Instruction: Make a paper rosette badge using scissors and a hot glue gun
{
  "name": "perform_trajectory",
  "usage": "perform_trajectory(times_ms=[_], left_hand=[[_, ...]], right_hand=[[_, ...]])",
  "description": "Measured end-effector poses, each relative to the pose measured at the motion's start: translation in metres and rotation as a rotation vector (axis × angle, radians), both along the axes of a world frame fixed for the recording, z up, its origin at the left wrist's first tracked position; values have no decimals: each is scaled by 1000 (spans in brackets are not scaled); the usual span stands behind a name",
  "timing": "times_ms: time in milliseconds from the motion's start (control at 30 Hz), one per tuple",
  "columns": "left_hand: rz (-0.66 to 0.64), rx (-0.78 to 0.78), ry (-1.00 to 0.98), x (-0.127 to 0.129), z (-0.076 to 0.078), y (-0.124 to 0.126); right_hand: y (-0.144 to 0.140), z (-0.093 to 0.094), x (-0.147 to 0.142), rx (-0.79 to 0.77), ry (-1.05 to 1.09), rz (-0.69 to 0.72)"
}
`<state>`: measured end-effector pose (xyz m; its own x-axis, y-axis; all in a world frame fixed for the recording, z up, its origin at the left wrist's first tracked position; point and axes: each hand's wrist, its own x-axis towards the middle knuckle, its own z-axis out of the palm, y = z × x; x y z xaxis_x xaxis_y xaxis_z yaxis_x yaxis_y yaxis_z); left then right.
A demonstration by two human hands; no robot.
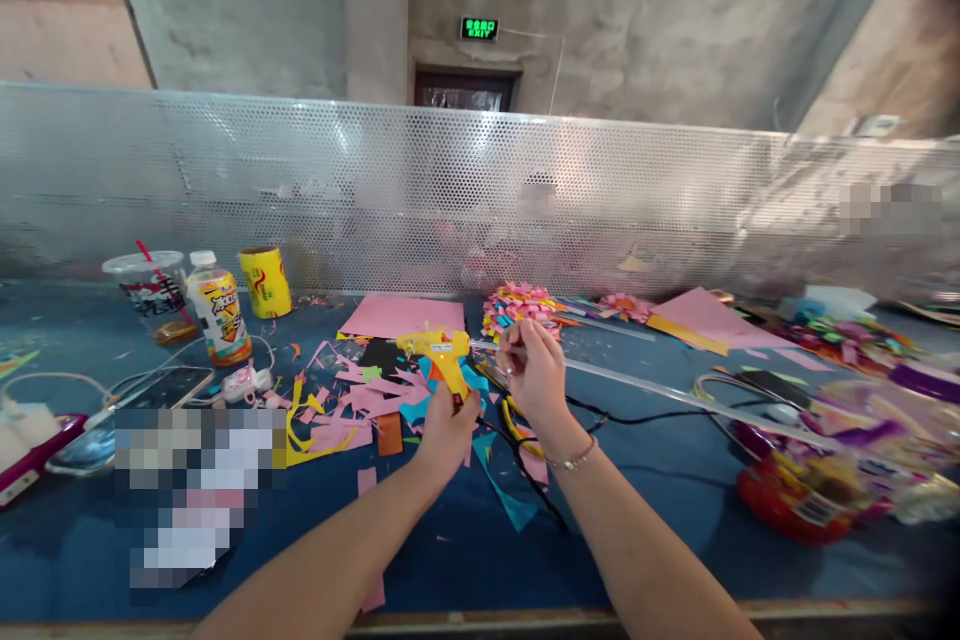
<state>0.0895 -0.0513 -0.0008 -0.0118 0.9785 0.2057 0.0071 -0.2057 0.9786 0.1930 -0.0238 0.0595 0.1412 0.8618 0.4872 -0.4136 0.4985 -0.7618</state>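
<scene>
A yellow hot glue gun (444, 357) is in my left hand (446, 425), with my fingers wrapped round its handle and its nozzle pointing left. From its back end a long clear glue stick (660, 388) runs to the right, past my right hand (536, 370). That hand is closed in a pinch just behind the gun; whether its fingers grip the stick or something small is hidden. Pink paper scraps (382, 390) and a teal paper piece (502, 485) lie around and below the gun. Behind my right hand sits a cluster of colourful paper flowers (517, 305).
On the left stand a plastic cup (146, 295), a drink bottle (217, 310) and a yellow tape roll (265, 282). A phone (161, 395) lies nearby. Black cords (637, 418) cross the table. A red-based jar (802, 500) is at right. A perforated metal panel (337, 190) stands behind.
</scene>
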Motion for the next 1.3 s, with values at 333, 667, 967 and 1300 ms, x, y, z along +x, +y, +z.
perform_trajectory(times_ms=[333, 667, 967, 1300], left_hand=[[20, 73, 192, -2, -1, -1], [125, 72, 299, -1, 1, -7], [131, 143, 449, 1, 0, -9], [157, 123, 308, 1, 5, -12]], right_hand=[[-2, 6, 11, 47, -39, 13], [-4, 9, 15, 42, -157, 237], [-18, 25, 22, 60, -124, 195], [-15, 21, 9, 13, -130, 172]])
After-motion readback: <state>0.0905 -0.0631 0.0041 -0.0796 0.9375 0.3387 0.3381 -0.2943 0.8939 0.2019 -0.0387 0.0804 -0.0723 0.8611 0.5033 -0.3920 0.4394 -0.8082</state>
